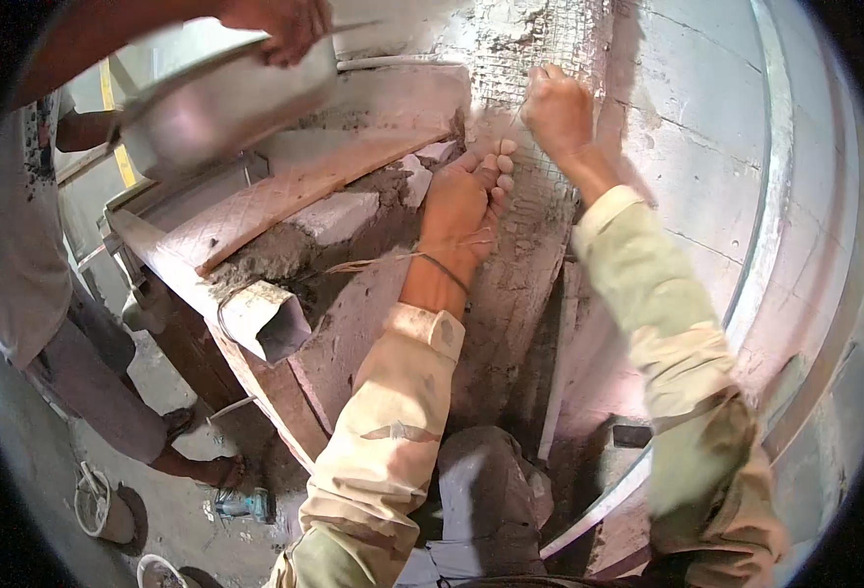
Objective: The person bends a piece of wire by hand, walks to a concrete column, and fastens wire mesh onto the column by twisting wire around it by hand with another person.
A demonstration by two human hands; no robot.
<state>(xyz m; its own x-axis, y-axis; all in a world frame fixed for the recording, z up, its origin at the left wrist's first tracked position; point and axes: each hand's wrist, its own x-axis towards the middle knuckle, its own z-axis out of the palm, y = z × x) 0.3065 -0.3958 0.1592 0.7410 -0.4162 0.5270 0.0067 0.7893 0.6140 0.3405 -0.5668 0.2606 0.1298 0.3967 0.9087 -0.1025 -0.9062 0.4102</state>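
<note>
head view: only one camera, all lines below came from it.
mesh: wire mesh was spread over the plastered column face, upper centre of frame, running down between the two hands.
left hand: left hand lay flat, palm against the mesh and wall at frame centre, fingers stretched upward; released, pressing rather than gripping. A thin band sat on the wrist.
right hand: right hand was clenched at upper centre-right, knuckles out, apparently pinching the mesh or a wire strand; exact contents of the fist could not be told.
mesh handling (judgement): light, thin, springy; likely to curl back off the wall unless pinned. Cut ends probably sharp. Best held at an edge strand with a pinch, flat palm holding the sheet down.
mortar: grey wet mortar was heaped on the ledge left of the left hand, beside pale blocks; looked soft, gritty, slippery.
tube: a rectangular metal tube poked out at centre-left, open end toward camera.
co-worker: another person's hand gripped the rim of a metal pan, upper left, tilted over the ledge.
floor: a bucket and a small power tool sat lower left near the co-worker's feet.
</note>
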